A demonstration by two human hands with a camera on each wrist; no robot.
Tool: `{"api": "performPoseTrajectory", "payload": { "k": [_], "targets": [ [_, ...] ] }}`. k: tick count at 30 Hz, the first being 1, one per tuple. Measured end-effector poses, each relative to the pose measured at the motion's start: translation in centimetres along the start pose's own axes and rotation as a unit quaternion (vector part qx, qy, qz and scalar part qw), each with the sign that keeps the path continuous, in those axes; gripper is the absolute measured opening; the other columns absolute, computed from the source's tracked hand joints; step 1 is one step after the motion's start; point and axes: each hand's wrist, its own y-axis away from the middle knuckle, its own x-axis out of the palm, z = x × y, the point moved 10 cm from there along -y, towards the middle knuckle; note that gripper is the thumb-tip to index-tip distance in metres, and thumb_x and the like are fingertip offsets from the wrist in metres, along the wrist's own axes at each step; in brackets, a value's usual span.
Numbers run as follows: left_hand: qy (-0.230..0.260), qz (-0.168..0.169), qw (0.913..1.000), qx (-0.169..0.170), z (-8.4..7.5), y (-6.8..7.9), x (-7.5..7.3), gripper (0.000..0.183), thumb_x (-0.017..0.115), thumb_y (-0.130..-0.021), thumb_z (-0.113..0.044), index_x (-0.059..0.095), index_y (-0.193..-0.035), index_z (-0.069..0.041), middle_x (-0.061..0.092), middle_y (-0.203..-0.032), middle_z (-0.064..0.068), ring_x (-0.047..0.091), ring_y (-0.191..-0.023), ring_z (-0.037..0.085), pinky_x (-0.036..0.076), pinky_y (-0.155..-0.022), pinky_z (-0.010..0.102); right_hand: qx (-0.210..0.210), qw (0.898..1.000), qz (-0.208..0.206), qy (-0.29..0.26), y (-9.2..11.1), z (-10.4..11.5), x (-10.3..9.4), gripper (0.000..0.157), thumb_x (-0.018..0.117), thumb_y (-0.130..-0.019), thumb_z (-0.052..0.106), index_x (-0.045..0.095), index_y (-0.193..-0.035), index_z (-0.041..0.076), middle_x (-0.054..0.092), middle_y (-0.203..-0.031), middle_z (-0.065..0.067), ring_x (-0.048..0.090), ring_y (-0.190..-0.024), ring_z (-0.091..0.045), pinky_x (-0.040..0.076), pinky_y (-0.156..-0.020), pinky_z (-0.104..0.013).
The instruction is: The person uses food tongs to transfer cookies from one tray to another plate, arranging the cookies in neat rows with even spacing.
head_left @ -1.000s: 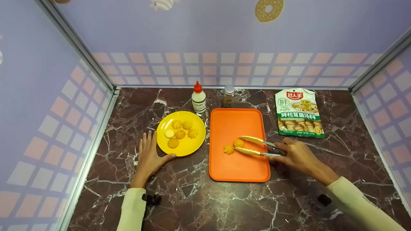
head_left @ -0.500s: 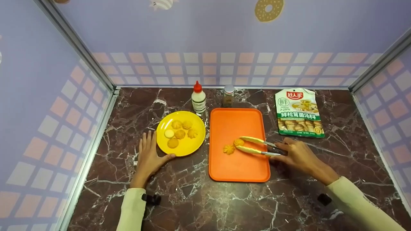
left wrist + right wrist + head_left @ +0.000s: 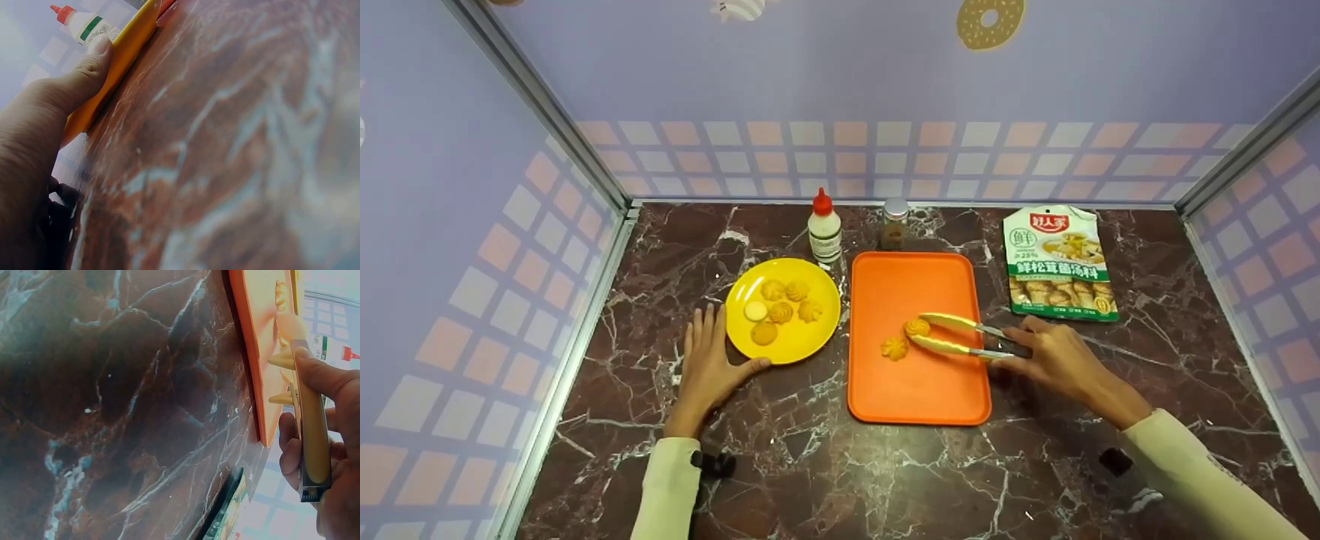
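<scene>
Dark red marbled tabletop (image 3: 840,480), pale veins, lilac far wall (image 3: 840,67) with a band of pink and white printed tiles. My left hand (image 3: 709,367) is flat-ish, fingers straight, thumb out, touching the left and near rim of the yellow plate (image 3: 791,346); not gripping it. Plate sits left of center, six pieces on it: four ridged cookies (image 3: 781,312), one pale round piece (image 3: 755,311), one plain round cookie (image 3: 764,333) nearest me. My right hand (image 3: 1057,360) grips the tongs (image 3: 941,346), yellow tips pointing left over the orange tray (image 3: 915,281). Tips are spread around a swirled cookie (image 3: 917,328) on the tray, one on the far side, one on the near side; can't tell if both press on it. Flower-shaped cookie (image 3: 895,348) lies just beside it, left and nearer. Far side: red-capped bottle (image 3: 825,232) upright behind the plate, small jar (image 3: 894,229) with a silver lid upright behind the tray. Green-and-white pouch (image 3: 1061,262) lies far right. Cream sleeves (image 3: 667,480) on both my arms.
</scene>
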Motion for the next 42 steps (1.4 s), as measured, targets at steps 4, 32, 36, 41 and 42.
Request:
{"api": "performPoseTrajectory", "payload": {
  "k": [4, 32, 36, 41, 42],
  "targets": [
    [0.0, -0.002, 1.0, 0.002, 0.0, 0.0, -0.1, 0.137, 0.087, -0.082, -0.069, 0.014, -0.177, -0.003, 0.006, -0.182, 0.027, -0.006, -0.169, 0.045, -0.009, -0.136, 0.057, -0.006, 1.0, -0.01, -0.001, -0.3, 0.1, -0.2, 0.05, 0.1, -0.081, 0.02, 0.082, -0.119, -0.006, 0.063, -0.086, -0.005, 0.056, -0.063, -0.014, 0.048, -0.052, -0.03],
    [0.006, -0.007, 0.9999, 0.007, 0.0, -0.1, 0.0, 0.138, 0.088, -0.08, -0.069, 0.015, -0.176, -0.001, 0.007, -0.181, 0.029, -0.004, -0.169, 0.048, -0.008, -0.136, 0.059, -0.063, 0.997, -0.052, -0.009, -2.5, 2.5, -0.4, 0.047, 0.1, -0.079, 0.019, 0.083, -0.116, -0.004, 0.07, -0.092, -0.012, 0.068, -0.064, -0.023, 0.057, -0.052, -0.038],
    [0.005, -0.006, 0.9999, 0.007, 0.1, -0.1, 0.1, 0.138, 0.088, -0.08, -0.07, 0.014, -0.176, -0.002, 0.007, -0.182, 0.028, -0.004, -0.169, 0.047, -0.008, -0.136, 0.058, -0.066, 0.997, -0.05, -0.008, -2.9, 2.8, -0.3, 0.047, 0.1, -0.08, 0.021, 0.084, -0.117, -0.003, 0.069, -0.093, -0.012, 0.067, -0.063, -0.021, 0.057, -0.051, -0.036],
    [0.003, -0.004, 1.0, 0.006, 0.0, -0.1, 0.1, 0.139, 0.088, -0.081, -0.069, 0.013, -0.177, -0.003, 0.007, -0.182, 0.027, -0.005, -0.169, 0.045, -0.008, -0.136, 0.058, -0.074, 0.995, -0.058, -0.014, -3.4, 3.3, -0.3, 0.041, 0.101, -0.08, 0.017, 0.083, -0.111, -0.003, 0.066, -0.09, -0.01, 0.056, -0.059, -0.013, 0.049, -0.048, -0.028],
    [0.002, -0.003, 1.0, 0.005, 0.1, -0.1, 0.1, 0.139, 0.088, -0.081, -0.069, 0.013, -0.177, -0.004, 0.007, -0.182, 0.027, -0.006, -0.17, 0.045, -0.008, -0.136, 0.057, -0.076, 0.995, -0.06, -0.016, -3.5, 3.4, -0.3, 0.039, 0.101, -0.08, 0.016, 0.083, -0.109, -0.003, 0.065, -0.089, -0.01, 0.054, -0.059, -0.011, 0.047, -0.048, -0.027]
  ]
}}
